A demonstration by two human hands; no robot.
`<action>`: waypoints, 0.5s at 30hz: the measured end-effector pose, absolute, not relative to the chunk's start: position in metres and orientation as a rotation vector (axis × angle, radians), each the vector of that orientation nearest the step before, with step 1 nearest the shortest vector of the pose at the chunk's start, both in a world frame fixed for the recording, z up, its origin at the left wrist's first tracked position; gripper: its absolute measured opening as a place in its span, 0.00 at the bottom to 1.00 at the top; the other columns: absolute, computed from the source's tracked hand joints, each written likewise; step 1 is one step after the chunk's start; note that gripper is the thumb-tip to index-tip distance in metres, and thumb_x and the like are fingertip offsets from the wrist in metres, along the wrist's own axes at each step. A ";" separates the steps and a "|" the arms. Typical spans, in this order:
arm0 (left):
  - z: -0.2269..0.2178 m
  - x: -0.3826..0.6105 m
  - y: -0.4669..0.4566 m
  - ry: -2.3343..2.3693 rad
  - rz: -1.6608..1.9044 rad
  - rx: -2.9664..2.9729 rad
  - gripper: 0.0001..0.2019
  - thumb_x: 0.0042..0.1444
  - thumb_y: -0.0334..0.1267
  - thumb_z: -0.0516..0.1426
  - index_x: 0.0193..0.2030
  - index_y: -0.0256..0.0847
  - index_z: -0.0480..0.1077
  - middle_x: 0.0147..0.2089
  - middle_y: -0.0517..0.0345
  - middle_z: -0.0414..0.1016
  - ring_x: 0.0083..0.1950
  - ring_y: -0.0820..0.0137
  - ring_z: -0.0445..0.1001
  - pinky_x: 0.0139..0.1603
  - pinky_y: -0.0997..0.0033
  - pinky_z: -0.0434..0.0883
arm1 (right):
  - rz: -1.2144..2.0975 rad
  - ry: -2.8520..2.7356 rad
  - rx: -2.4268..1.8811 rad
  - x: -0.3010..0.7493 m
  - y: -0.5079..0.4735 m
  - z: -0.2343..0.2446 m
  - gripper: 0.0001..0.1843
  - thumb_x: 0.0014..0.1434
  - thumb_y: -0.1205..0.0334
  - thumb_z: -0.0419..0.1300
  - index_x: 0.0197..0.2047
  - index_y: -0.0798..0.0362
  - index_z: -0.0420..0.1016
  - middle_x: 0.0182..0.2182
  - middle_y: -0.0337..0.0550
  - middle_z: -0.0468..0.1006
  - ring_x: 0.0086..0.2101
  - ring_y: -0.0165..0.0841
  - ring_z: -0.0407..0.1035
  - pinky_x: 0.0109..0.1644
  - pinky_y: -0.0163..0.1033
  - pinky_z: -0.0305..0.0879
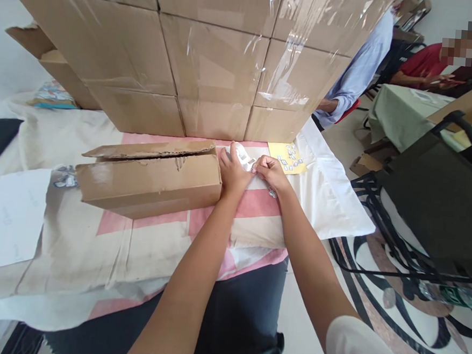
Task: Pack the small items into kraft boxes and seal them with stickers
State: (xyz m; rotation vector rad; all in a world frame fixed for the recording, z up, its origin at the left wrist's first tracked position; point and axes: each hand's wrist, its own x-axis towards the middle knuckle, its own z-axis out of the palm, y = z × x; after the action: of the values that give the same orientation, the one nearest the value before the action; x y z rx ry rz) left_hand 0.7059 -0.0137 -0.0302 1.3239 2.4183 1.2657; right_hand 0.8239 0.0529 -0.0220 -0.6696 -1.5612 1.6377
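My left hand [235, 172] is closed round a curved white strip [243, 157] with small greyish squares on it, beside the right end of a long cardboard box [150, 179]. Touching its thumb side, my right hand [271, 171] is pinched closed at the strip's end; whatever lies between those fingertips is too small to make out. Just behind the right hand, a yellow sheet [302, 152] carries several small outlined pieces. A small crumpled clear-and-dark bit [272, 193] lies on the cloth beside my right wrist.
A tall stack of taped cartons [217, 68] stands behind the hands. White paper [11, 215] and a crumpled clear piece [65, 177] lie left on the cloth-covered table [145, 251]. A black-framed folding chair [432, 196] stands right. Two other people sit beyond, one in red [421, 66].
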 end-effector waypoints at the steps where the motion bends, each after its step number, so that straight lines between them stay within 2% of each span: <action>1: -0.030 0.706 -0.014 2.411 1.269 1.325 0.53 0.45 0.42 0.71 0.74 0.37 0.51 0.72 0.32 0.54 0.72 0.44 0.59 0.72 0.47 0.58 | 1.646 -1.561 -0.667 0.824 0.054 -0.022 0.28 0.47 0.60 0.73 0.21 0.49 0.53 0.23 0.38 0.73 0.23 0.26 0.60 0.23 0.32 0.44; 8: -0.032 0.705 -0.012 2.404 1.330 1.327 0.47 0.48 0.48 0.69 0.72 0.37 0.56 0.71 0.31 0.56 0.71 0.43 0.61 0.71 0.46 0.59 | 1.739 -1.535 -0.651 0.826 0.058 -0.018 0.30 0.45 0.61 0.74 0.22 0.49 0.51 0.24 0.38 0.78 0.17 0.22 0.51 0.21 0.32 0.41; 15: -0.029 0.710 -0.016 2.330 1.408 1.319 0.49 0.49 0.48 0.69 0.74 0.35 0.53 0.73 0.27 0.52 0.75 0.41 0.55 0.72 0.42 0.59 | 1.777 -1.495 -0.616 0.825 0.053 -0.008 0.31 0.49 0.56 0.76 0.22 0.50 0.52 0.25 0.38 0.80 0.15 0.19 0.45 0.20 0.32 0.41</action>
State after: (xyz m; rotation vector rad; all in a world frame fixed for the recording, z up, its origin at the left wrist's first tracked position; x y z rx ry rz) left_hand 0.7097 -0.0160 -0.0287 1.3195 2.3296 1.4080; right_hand 0.8252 0.0532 -0.0083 -0.6158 -1.4945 1.7774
